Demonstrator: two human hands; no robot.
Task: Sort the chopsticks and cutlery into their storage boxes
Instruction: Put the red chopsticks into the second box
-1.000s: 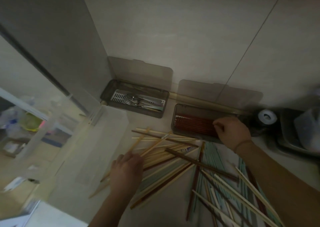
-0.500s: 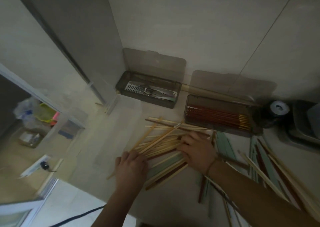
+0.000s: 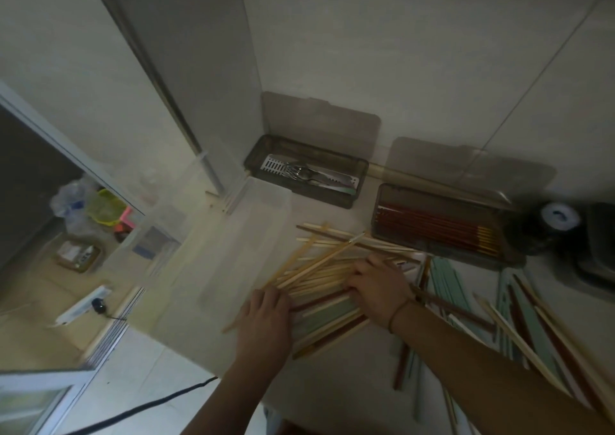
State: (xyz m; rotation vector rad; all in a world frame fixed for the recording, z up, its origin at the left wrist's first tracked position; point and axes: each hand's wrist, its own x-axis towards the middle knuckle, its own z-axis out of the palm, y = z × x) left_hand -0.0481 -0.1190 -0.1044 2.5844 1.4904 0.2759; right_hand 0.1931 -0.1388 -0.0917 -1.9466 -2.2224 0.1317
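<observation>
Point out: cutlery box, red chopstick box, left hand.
cutlery box [image 3: 301, 191], head view, front wall of the box.
red chopstick box [image 3: 432, 245], head view, front wall below the red chopsticks.
left hand [image 3: 266, 311], head view, back of the hand.

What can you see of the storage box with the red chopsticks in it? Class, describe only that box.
The box is a long, shallow, smoky translucent tray, seemingly plastic. Its lid is open, leaning back against the wall. Inside lie red chopsticks, side by side lengthwise, their yellowish ends toward the right. It sits on the counter, right of the cutlery box and just behind the loose chopstick pile. Neither hand touches it.
</observation>
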